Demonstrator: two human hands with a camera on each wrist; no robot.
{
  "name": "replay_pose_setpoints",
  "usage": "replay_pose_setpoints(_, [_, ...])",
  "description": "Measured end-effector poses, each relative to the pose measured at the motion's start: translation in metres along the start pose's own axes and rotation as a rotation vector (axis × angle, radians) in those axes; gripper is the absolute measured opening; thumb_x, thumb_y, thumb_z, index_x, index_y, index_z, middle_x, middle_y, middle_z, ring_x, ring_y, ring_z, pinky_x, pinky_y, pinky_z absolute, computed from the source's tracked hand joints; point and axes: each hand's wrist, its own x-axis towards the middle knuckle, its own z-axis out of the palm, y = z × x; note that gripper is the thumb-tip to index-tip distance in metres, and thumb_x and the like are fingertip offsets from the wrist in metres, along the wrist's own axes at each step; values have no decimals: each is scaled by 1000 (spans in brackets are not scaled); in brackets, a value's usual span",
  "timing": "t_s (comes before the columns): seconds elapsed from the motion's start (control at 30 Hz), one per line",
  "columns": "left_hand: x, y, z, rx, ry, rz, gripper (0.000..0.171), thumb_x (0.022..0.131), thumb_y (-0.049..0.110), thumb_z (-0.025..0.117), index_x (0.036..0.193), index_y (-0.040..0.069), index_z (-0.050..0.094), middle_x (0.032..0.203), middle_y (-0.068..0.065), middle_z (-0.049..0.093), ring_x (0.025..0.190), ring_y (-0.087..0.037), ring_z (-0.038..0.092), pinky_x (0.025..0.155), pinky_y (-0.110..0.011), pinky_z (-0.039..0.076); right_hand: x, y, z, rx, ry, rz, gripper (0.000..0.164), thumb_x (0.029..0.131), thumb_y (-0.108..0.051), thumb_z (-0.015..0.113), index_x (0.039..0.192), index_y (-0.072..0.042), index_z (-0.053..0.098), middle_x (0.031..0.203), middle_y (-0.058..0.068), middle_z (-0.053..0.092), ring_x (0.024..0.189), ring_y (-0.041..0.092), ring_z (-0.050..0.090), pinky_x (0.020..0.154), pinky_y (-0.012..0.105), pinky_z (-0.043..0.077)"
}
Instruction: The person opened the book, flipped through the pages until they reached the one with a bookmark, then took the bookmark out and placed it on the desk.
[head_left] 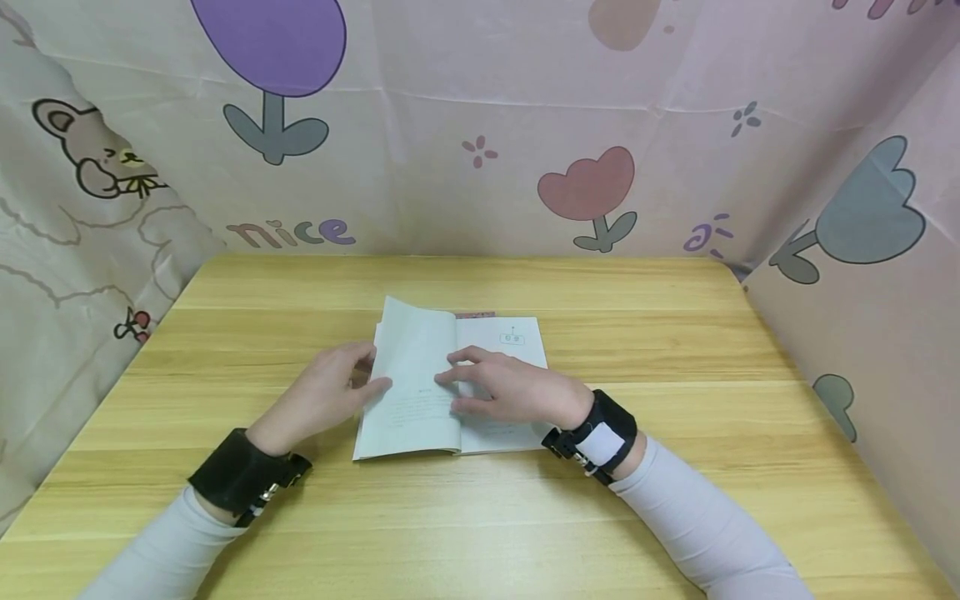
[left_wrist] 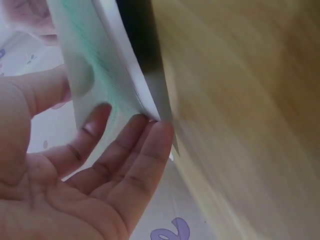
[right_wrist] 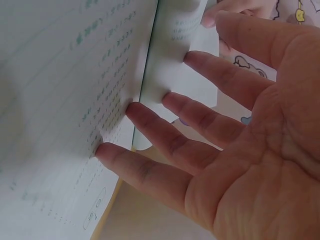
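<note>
An open book (head_left: 416, 417) with printed pages lies on the wooden table, its left leaf raised and curved at the far corner. At its left edge my left hand (head_left: 322, 392) holds that leaf (left_wrist: 75, 55), thumb on the upper face and index finger (left_wrist: 97, 120) behind it. The other fingers of that hand touch the edge of the pages beneath. My right hand (head_left: 517, 387) reaches over the right page (head_left: 517, 437). Its spread, fairly straight fingers (right_wrist: 155, 170) press their tips on the paper on both sides of the centre fold.
A strip of reddish pattern (head_left: 476, 315) shows at the book's far edge. The wooden table (head_left: 637, 333) extends around the book. Printed cloth (head_left: 450, 183) hangs behind the table and along both sides. Black bands (head_left: 243, 475) circle both wrists, above pale sleeves.
</note>
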Motion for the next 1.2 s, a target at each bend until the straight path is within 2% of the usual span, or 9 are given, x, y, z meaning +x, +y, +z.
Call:
replay_pose_setpoints(0.13, [1, -2, 1, -5, 14, 3, 57, 87, 24, 70, 132, 1, 45, 102, -10, 60, 84, -22, 57, 68, -34, 50, 0, -1, 0, 1, -10, -7, 49, 97, -39, 56, 140, -17, 53, 147, 10, 36, 123, 17, 46, 101, 30, 36])
replay_pose_setpoints(0.23, [0, -3, 1, -15, 30, 21, 75, 86, 20, 73, 144, 0, 30, 106, -13, 57, 85, -24, 55, 66, -34, 49, 0, -2, 0, -7, -17, -11, 50, 97, -40, 56, 141, -17, 52, 148, 11, 35, 126, 18, 43, 102, 31, 35])
replay_pose_setpoints(0.33, [-1, -2, 2, 26, 51, 38, 83, 84, 18, 75, 148, 0, 25, 119, -19, 53, 96, -29, 55, 76, -41, 50, 1, -2, 0, -16, -22, -11, 50, 97, -39, 56, 141, -16, 52, 148, 11, 35, 128, 18, 41, 103, 30, 34])
replay_pose_setpoints(0.5, [-4, 6, 4, 136, 80, 73, 74, 82, 17, 76, 143, 1, 39, 132, -25, 42, 106, -35, 50, 88, -51, 45, 0, -3, -1, -27, -25, -3, 50, 97, -39, 57, 141, -16, 52, 148, 11, 35, 127, 19, 41, 102, 30, 34])
replay_pose_setpoints(0.63, [-5, 10, 6, 187, 79, 140, 61, 81, 14, 76, 136, 6, 51, 133, -22, 45, 114, -37, 48, 92, -54, 42, 0, -3, 0, -34, -26, -5, 50, 96, -39, 57, 141, -16, 52, 148, 11, 35, 127, 20, 42, 102, 30, 35])
replay_pose_setpoints(0.77, [-5, 12, 9, 198, 40, 212, 50, 83, 9, 72, 131, 8, 57, 133, -18, 48, 118, -35, 47, 94, -52, 41, 1, -3, 0, -29, -27, -3, 50, 96, -39, 57, 141, -16, 52, 148, 11, 35, 127, 20, 42, 102, 30, 35])
replay_pose_setpoints(0.9, [-6, 11, 11, 182, 17, 254, 43, 86, 8, 69, 128, 8, 61, 131, -16, 52, 118, -32, 49, 94, -51, 42, 1, -3, 0, -23, -29, 3, 50, 97, -39, 56, 141, -17, 52, 149, 11, 34, 127, 19, 42, 102, 30, 35])
replay_pose_setpoints(1.03, [-6, 9, 13, 152, 4, 260, 40, 90, 19, 68, 128, 9, 61, 131, -13, 53, 118, -30, 49, 94, -50, 42, 0, -2, 0, -16, -32, 7, 50, 97, -40, 55, 142, -17, 51, 149, 10, 33, 128, 18, 41, 102, 30, 35])
replay_pose_setpoints(1.2, [-5, 9, 14, 134, -29, 219, 53, 88, 40, 68, 130, 11, 59, 134, -12, 50, 120, -30, 47, 94, -51, 41, -2, -1, 0, -15, -38, 10, 51, 97, -40, 55, 142, -18, 50, 150, 9, 33, 127, 17, 42, 102, 31, 35])
